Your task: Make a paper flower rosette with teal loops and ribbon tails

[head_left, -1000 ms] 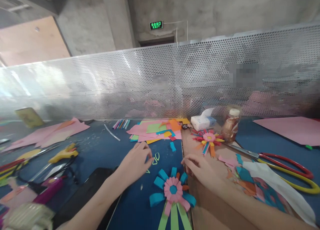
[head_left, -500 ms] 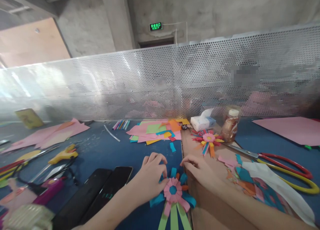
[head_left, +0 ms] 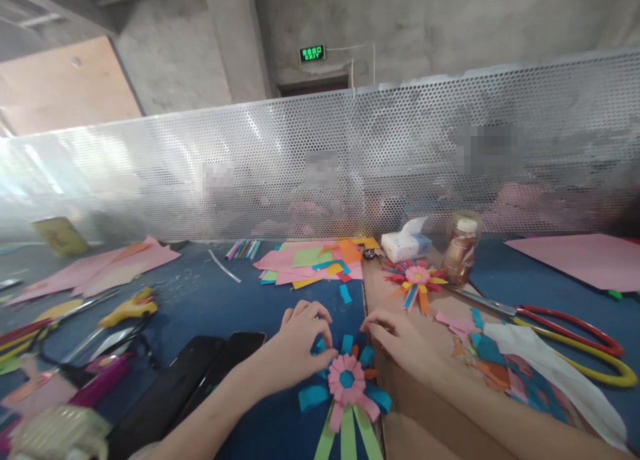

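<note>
A paper flower (head_left: 346, 379) lies in front of me, with a pink pleated ring, a blue centre, blue and orange loops around it and green strips hanging below. My left hand (head_left: 305, 340) is at its upper left, fingers curved and a little apart. Its thumb tip is at the edge of the pink ring, and a blue loop shows in the gap between thumb and fingers. To the upper right of the flower, my right hand (head_left: 400, 340) rests over the cardboard (head_left: 410, 413) with loosely bent fingers. Nothing shows in it.
Scissors (head_left: 565, 333) and paper scraps (head_left: 520, 380) lie at right. A second paper flower (head_left: 417, 280), a tissue box (head_left: 407, 245) and a bottle (head_left: 460, 250) stand behind. Phones (head_left: 200, 373), a yellow glue gun (head_left: 130, 308) and more scissors (head_left: 53, 323) are at left. Coloured paper (head_left: 305, 257) lies ahead.
My left hand has shifted slightly up along the flower's edge, its thumb and fingertips nearer each other. My right hand and the flower have hardly moved.
</note>
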The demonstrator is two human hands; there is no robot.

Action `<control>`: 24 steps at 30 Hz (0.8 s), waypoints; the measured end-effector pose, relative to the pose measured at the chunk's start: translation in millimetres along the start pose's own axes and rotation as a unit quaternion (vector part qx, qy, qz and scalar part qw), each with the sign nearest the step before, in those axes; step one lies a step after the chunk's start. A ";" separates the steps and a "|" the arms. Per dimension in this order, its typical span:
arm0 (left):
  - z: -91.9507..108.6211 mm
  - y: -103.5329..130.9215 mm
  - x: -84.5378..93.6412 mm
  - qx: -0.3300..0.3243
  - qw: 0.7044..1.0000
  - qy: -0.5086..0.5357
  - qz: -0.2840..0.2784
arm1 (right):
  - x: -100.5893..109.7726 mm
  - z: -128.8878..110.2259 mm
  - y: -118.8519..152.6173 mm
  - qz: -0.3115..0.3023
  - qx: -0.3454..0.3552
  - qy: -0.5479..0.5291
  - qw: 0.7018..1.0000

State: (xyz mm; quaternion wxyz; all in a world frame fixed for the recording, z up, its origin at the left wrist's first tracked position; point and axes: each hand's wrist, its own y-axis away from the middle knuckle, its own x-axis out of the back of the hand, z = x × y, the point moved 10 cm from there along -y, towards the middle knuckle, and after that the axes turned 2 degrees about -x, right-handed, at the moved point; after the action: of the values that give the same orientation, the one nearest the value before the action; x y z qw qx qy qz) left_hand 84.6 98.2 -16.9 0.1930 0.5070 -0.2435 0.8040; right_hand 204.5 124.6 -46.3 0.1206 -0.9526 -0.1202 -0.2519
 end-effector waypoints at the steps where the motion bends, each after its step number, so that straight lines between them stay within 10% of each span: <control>1: -0.3 -0.2 -0.1 0.001 1.000 0.000 0.002 | -0.2 0.0 0.0 -0.002 -0.003 0.002 1.000; 24: 3.1 -4.5 3.4 -0.039 0.991 0.124 -0.043 | -0.9 13.5 -2.2 -0.001 -0.030 -0.084 0.996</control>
State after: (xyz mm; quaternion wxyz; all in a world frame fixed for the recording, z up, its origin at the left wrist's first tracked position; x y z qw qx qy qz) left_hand 87.9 100.3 -11.8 0.2760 0.4057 -0.2271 0.8412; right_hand 209.1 130.4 -57.8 0.0813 -0.9736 -0.1231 -0.1742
